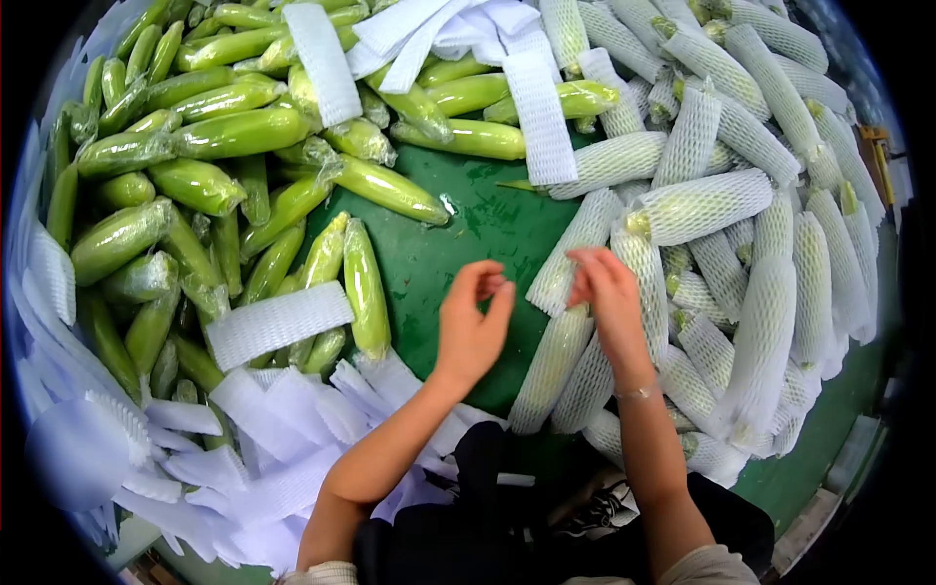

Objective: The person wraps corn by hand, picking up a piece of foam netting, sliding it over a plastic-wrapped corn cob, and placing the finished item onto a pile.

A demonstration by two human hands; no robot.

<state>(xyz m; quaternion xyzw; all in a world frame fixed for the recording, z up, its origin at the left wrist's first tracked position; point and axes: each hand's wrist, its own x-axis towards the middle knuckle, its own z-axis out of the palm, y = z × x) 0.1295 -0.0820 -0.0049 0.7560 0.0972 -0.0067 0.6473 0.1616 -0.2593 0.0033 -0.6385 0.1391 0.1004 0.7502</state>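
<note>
Over the bare green surface, my left hand (474, 327) is raised with its fingers curled apart and nothing between them. My right hand (606, 292) hovers at the near edge of the netted corn, beside a corn cob in white foam net (577, 252); its fingers bend toward the thumb, and whether they touch that net is unclear. Plastic-wrapped green corn cobs (366, 288) lie to the left of my left hand. A flat white foam net sleeve (281, 324) rests across some of them. Another netted cob (551, 369) lies just below my right hand.
A large heap of wrapped green corn (229, 135) fills the upper left. Netted cobs (760, 322) are piled on the right. Loose white foam sleeves (283, 468) cover the lower left, with more sleeves (439, 29) at the top. The green table (409, 244) shows between the piles.
</note>
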